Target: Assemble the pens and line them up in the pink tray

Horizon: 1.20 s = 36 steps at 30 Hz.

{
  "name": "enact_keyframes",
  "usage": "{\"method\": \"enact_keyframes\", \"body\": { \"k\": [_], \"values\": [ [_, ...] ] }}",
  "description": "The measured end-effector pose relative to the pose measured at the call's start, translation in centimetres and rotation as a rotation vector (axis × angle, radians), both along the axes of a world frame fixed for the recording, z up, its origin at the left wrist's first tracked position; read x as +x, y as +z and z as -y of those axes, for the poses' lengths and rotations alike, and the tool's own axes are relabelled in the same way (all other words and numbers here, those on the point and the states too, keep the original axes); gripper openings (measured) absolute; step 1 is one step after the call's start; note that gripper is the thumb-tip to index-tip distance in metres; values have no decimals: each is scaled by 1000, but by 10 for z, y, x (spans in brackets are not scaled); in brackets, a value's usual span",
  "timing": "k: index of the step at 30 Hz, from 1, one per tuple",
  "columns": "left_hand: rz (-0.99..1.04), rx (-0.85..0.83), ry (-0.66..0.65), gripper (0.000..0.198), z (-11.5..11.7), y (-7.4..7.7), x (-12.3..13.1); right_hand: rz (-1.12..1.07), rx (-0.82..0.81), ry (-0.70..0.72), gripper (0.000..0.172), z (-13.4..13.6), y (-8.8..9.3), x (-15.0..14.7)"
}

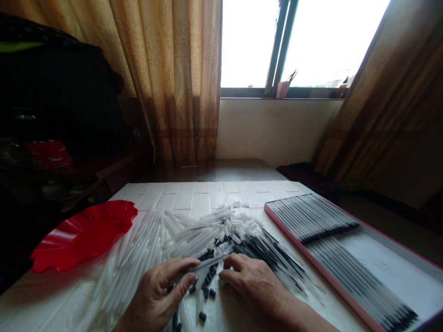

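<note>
My left hand [162, 288] grips a slim translucent pen barrel [211, 262] between thumb and fingers, its far end pointing right. By that end is my right hand [254, 279], its thumb and index finger bent together in a pinch; what lies between them is hidden. Small black caps [212, 293] are scattered on the table under and between the hands. Dark pen refills [259, 251] lie in a bundle just beyond my right hand. Long clear tubes [138, 256] spread out to the left, and short white caps [238, 221] are heaped behind.
A red wavy-edged plastic tray [86, 230] stands at the left of the white brick-patterned table [194, 198]. On the right, a shallow pink-edged box [290, 237] holds rows of assembled pens [314, 214]. Curtains [176, 78] and a window are behind.
</note>
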<state>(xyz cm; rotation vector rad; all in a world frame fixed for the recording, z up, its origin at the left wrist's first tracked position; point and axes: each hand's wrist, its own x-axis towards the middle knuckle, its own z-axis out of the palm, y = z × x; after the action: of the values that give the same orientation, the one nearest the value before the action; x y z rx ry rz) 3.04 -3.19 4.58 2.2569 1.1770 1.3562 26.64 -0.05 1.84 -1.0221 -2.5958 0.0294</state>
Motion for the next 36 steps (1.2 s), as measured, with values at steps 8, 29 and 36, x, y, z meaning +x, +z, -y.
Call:
{"method": "enact_keyframes", "body": {
  "k": [8, 29, 36],
  "values": [
    [24, -40, -6, 18, 3, -2, -4, -374, -177, -150, 10, -6, 12, 21],
    [-6, -49, -9, 18, 2, -6, -4, -573, -277, -10, 11, -5, 21, 27],
    [-8, -97, -30, 20, 1, -7, -5, -553, -341, 42, 22, -3, 21, 27]
  ]
}}
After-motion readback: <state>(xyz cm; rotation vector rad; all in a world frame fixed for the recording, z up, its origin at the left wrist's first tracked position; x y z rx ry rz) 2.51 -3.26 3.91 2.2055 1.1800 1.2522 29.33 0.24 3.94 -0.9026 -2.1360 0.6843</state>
